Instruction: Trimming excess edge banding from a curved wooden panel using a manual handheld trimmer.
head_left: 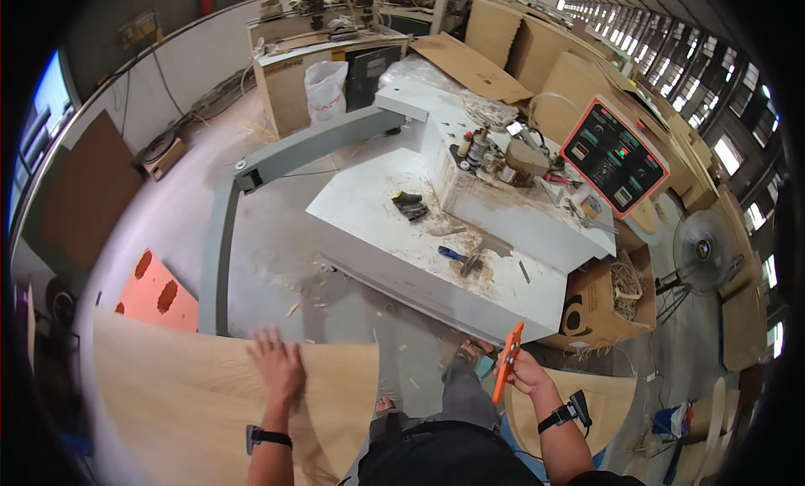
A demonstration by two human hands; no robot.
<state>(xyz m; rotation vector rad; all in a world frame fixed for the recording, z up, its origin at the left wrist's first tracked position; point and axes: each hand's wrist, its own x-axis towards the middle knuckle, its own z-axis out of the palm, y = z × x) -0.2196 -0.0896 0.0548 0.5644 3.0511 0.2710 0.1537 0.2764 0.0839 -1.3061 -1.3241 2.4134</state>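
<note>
We steady the plywood sheet (193,394) with left hand (277,367) flat, fingers spread; right hand (524,370) clamps orange cutter (507,362). Next, probably bring blade to the sheet edge.

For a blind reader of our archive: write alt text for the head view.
Seen from above, a person's left hand lies flat on a large plywood sheet, while the right hand grips an orange tool. Ahead stands a dusty white machine with a control panel, in a workshop.
</note>
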